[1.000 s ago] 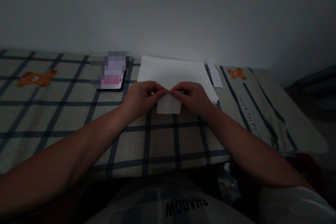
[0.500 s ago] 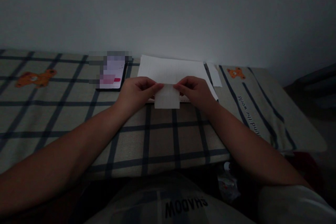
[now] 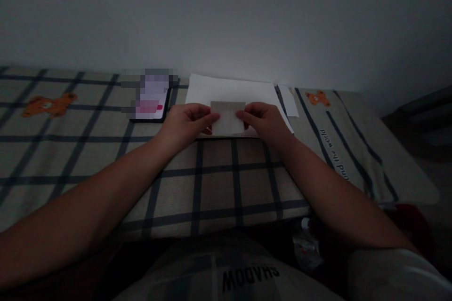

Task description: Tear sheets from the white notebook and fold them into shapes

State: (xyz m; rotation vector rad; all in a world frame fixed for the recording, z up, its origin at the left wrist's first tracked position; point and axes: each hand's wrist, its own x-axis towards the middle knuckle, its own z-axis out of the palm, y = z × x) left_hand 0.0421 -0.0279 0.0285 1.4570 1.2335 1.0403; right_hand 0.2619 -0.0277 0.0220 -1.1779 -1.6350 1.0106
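Note:
A small square piece of paper (image 3: 228, 121) is held up between my two hands, its face turned toward me. My left hand (image 3: 190, 121) pinches its left side between thumb and fingers. On the opposite side, my right hand (image 3: 262, 120) pinches the right edge the same way. Behind and beneath it lies a stack of white paper sheets (image 3: 231, 88), whose near part is partly hidden by my hands and the square. Dim light leaves any creases on the square hard to make out.
A lit smartphone (image 3: 151, 96) lies left of the sheets. Right of them rests a narrow white paper strip (image 3: 288, 101). A checked cloth with bear prints covers the table (image 3: 215, 188), which meets a plain wall (image 3: 226, 19). Below the front edge is a plastic bottle (image 3: 307, 244).
The paper square has moved up, from hanging below my fingertips to standing level between them. My hands have parted slightly, toward its side edges. The phone and sheets stay put.

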